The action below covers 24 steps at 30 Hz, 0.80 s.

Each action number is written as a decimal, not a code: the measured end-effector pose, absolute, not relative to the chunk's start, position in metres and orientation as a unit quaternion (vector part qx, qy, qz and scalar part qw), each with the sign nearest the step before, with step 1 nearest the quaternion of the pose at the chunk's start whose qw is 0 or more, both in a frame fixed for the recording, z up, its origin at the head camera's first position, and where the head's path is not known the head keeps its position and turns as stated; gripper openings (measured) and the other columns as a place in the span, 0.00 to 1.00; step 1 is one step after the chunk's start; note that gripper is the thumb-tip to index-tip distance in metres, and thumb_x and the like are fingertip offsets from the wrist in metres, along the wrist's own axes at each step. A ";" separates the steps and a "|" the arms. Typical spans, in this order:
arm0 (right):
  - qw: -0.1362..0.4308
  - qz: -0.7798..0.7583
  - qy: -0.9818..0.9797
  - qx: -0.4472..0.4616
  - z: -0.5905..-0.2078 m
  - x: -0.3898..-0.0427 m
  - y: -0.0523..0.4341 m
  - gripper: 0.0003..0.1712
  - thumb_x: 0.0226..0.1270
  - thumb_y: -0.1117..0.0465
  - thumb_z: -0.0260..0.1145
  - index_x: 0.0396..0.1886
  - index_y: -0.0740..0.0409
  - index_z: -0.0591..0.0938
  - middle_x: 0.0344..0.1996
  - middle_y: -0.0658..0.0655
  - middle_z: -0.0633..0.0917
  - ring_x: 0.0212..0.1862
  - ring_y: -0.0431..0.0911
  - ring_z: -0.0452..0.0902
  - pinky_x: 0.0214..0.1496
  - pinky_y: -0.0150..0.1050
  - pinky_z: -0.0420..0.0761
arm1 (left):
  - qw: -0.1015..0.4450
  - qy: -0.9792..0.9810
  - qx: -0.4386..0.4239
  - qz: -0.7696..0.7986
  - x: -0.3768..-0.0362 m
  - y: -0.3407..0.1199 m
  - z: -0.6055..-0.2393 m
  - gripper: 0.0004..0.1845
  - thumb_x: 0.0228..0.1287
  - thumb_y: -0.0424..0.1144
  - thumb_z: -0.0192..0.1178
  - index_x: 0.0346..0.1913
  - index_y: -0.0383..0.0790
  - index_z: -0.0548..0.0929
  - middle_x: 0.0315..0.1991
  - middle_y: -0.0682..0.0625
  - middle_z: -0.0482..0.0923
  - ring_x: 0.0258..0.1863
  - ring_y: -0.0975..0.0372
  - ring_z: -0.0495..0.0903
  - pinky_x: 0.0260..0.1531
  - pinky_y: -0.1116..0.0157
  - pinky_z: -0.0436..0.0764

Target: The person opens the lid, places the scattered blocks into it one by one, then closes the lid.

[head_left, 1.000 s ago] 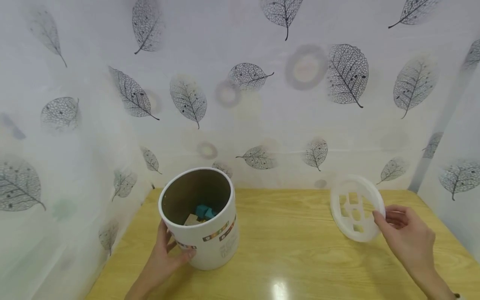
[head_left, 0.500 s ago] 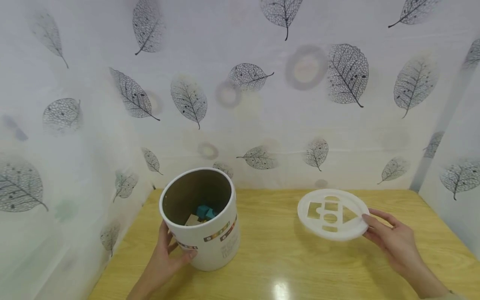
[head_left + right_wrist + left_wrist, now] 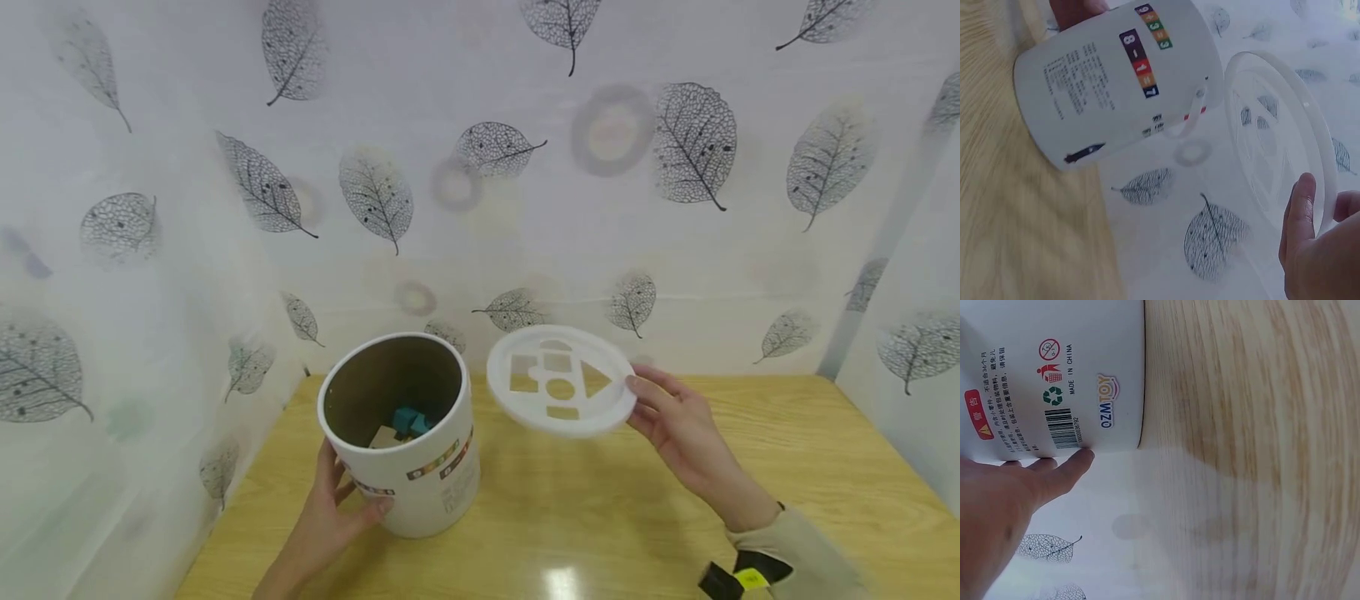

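A white toy bucket with printed sums stands on the left of the wooden table, its mouth uncovered. Inside it lie teal blocks and a pale wooden block; the rest of the contents is hidden. My left hand grips the bucket's left side, thumb at the front and fingers round the back. A white round lid with shaped cut-outs hangs in the air just right of the rim, apart from it. At the lid's right edge, my right hand pinches it between thumb and fingers.
The wooden table runs to both sides and meets a pale curtain printed with leaves at the back. A black and yellow device sits on the right wrist by the sleeve.
My right hand has carried the lid leftward from the table's right side to near the bucket, turning it from steeply tilted to flatter and then raising it. Left hand and bucket have stayed put.
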State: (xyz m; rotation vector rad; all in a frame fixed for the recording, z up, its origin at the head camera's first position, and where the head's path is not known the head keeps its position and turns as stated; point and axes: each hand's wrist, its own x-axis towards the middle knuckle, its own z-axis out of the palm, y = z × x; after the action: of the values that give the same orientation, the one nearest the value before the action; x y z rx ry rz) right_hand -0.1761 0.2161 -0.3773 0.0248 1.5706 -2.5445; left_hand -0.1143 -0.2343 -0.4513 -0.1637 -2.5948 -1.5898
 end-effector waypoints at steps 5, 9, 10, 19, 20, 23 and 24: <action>0.059 -0.856 0.513 -0.004 -0.356 -0.189 0.184 0.15 0.78 0.58 0.61 0.60 0.54 0.74 0.45 0.47 0.85 0.42 0.37 0.86 0.48 0.27 0.88 | 0.053 -0.852 -0.059 -0.517 -0.114 -0.236 -0.447 0.65 0.58 0.40 0.75 0.83 0.59 0.33 0.84 0.39 0.36 0.77 0.27 0.48 0.64 0.29 0.71; 0.038 -0.865 0.501 0.002 -0.346 -0.195 0.179 0.15 0.77 0.58 0.62 0.59 0.54 0.75 0.44 0.47 0.85 0.39 0.37 0.85 0.46 0.27 0.88 | 0.054 -0.855 -0.060 -0.513 -0.114 -0.237 -0.445 0.64 0.59 0.40 0.75 0.83 0.56 0.34 0.84 0.38 0.38 0.77 0.27 0.49 0.64 0.30 0.72; 0.035 -0.866 0.498 0.002 -0.344 -0.196 0.178 0.15 0.77 0.59 0.63 0.59 0.54 0.75 0.44 0.48 0.86 0.39 0.38 0.85 0.45 0.27 0.88 | 0.053 -0.855 -0.060 -0.513 -0.114 -0.236 -0.445 0.64 0.59 0.40 0.75 0.83 0.56 0.35 0.84 0.38 0.38 0.77 0.27 0.50 0.64 0.30 0.72; 0.054 -0.845 0.531 -0.022 -0.335 -0.207 0.144 0.18 0.77 0.59 0.62 0.62 0.58 0.74 0.41 0.49 0.86 0.38 0.38 0.87 0.45 0.29 0.89 | 0.051 -0.857 -0.064 -0.509 -0.115 -0.240 -0.442 0.63 0.60 0.40 0.75 0.83 0.57 0.36 0.84 0.39 0.40 0.77 0.27 0.50 0.64 0.30 0.72; 0.061 -0.842 0.535 -0.024 -0.335 -0.208 0.138 0.19 0.77 0.60 0.62 0.63 0.58 0.73 0.42 0.49 0.87 0.39 0.39 0.87 0.45 0.30 0.89 | 0.051 -0.857 -0.065 -0.509 -0.115 -0.240 -0.442 0.63 0.60 0.40 0.75 0.83 0.56 0.36 0.84 0.38 0.40 0.77 0.27 0.50 0.64 0.30 0.72; 0.088 -0.837 0.539 -0.034 -0.338 -0.211 0.121 0.22 0.77 0.62 0.61 0.67 0.61 0.71 0.42 0.50 0.87 0.39 0.40 0.89 0.47 0.32 0.90 | 0.049 -0.857 -0.063 -0.510 -0.115 -0.239 -0.443 0.63 0.59 0.40 0.75 0.83 0.54 0.36 0.84 0.37 0.39 0.76 0.27 0.51 0.64 0.31 0.72; 0.094 -0.837 0.538 -0.038 -0.339 -0.212 0.116 0.23 0.77 0.62 0.61 0.67 0.62 0.71 0.42 0.50 0.87 0.39 0.40 0.89 0.47 0.33 0.90 | 0.049 -0.856 -0.062 -0.511 -0.115 -0.239 -0.444 0.63 0.59 0.40 0.75 0.83 0.53 0.36 0.84 0.37 0.39 0.76 0.27 0.51 0.64 0.31 0.72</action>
State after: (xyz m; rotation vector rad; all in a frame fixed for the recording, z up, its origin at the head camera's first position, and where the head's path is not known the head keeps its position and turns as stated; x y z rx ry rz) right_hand -0.2119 0.1155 -0.3390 -0.1127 1.5958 -2.4818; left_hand -0.1148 -0.2390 -0.4442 -0.1895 -2.6095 -1.5559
